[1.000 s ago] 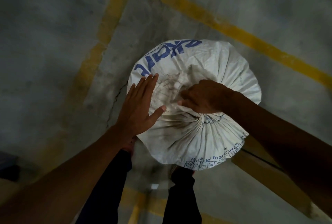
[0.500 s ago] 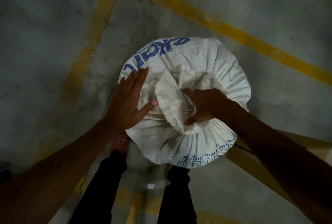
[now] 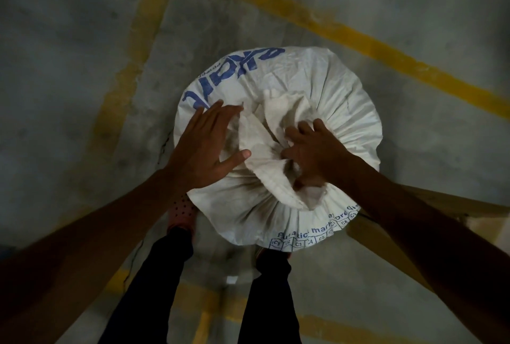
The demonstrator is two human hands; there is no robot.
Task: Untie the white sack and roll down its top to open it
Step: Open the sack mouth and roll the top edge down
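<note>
A full white woven sack (image 3: 325, 95) with blue lettering stands upright on the floor in front of my feet. Its gathered neck (image 3: 265, 148) bunches up in loose folds at the centre of the top. My left hand (image 3: 205, 148) lies flat on the sack's left side, fingers spread, thumb touching the folds. My right hand (image 3: 314, 150) sits on the right side of the neck with its fingers curled into the bunched fabric. I can see no tie or string; the spot under my right hand is hidden.
Grey concrete floor (image 3: 69, 68) with yellow painted lines (image 3: 358, 43) surrounds the sack. A wooden plank or frame (image 3: 392, 250) lies at the right, just behind the sack's lower edge. My dark trouser legs (image 3: 154, 283) and a shoe (image 3: 182, 211) stand at the sack's near side.
The bunched neck has loosened and risen into open folds. My right hand shifted from over the neck's centre to its right side. My left hand stayed flat on the sack.
</note>
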